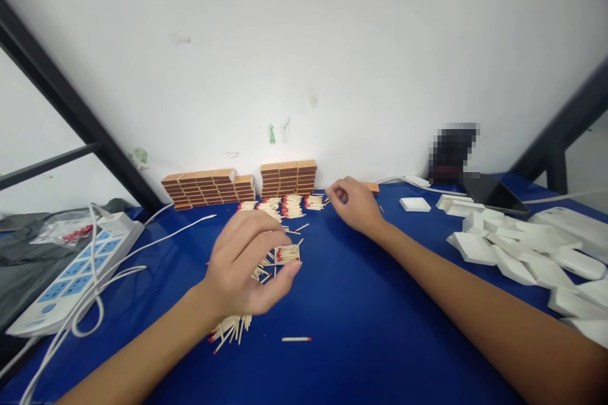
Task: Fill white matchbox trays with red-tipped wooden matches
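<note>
My left hand (pixel 247 266) hovers over the blue table (pixel 370 329), fingers curled round a small open matchbox tray (pixel 287 254) filled with red-tipped matches. Loose matches (pixel 230 329) lie under and beside that hand, and a single match (pixel 296 339) lies nearer me. My right hand (pixel 354 202) reaches to the far side, fingers pinched at the heap of matches (pixel 289 205) next to the wall. What that pinch holds I cannot make out. Behind the heap stand stacks of brown matchboxes (pixel 287 177) and a lower stack of brown matchboxes (pixel 209 188).
Several white box pieces (pixel 517 253) lie scattered at the right, with a dark tablet (pixel 496 193) behind them. A white power strip (pixel 78 266) with trailing white cables (pixel 95 304) sits at the left. Black frame bars slant at both sides.
</note>
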The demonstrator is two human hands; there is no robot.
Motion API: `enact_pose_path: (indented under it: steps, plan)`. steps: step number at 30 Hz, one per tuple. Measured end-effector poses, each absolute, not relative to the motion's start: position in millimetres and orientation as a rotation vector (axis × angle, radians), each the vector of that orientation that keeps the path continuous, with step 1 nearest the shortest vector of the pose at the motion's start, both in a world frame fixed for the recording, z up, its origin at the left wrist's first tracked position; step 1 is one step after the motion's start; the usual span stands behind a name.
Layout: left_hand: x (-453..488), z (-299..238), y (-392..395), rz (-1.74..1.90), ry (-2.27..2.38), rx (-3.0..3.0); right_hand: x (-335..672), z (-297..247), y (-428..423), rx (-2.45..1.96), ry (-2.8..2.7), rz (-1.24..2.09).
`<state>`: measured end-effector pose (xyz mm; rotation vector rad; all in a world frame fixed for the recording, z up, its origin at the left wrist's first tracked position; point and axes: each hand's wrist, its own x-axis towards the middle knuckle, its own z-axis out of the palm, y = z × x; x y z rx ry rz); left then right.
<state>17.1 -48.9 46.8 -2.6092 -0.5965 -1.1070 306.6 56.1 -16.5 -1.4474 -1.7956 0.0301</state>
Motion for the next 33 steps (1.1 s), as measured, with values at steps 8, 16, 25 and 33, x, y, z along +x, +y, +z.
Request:
enact_pose_path:
  steps: [8, 16, 25, 33]
  plan:
    - [-0.9, 9.4, 7.4, -0.777, -0.860, -2.941, 297.6, -31.4, 57.2, -1.468, -2.079, 0.145]
    - [0.3, 0.3, 11.3, -0.756, -0.884, -2.961, 295.7, -35.9, 56.9, -1.495, -2.113, 0.117]
    - [-0.1, -3.1, 14.6, -0.804, -0.937, -2.944, 270.9, -18.2, 34.9, -1.311, -2.268, 0.038]
    - [0.2, 4.0, 17.8, -0.930, -0.883, -2.810, 249.8, 3.9, -1.1, -1.055, -2.618, -0.501]
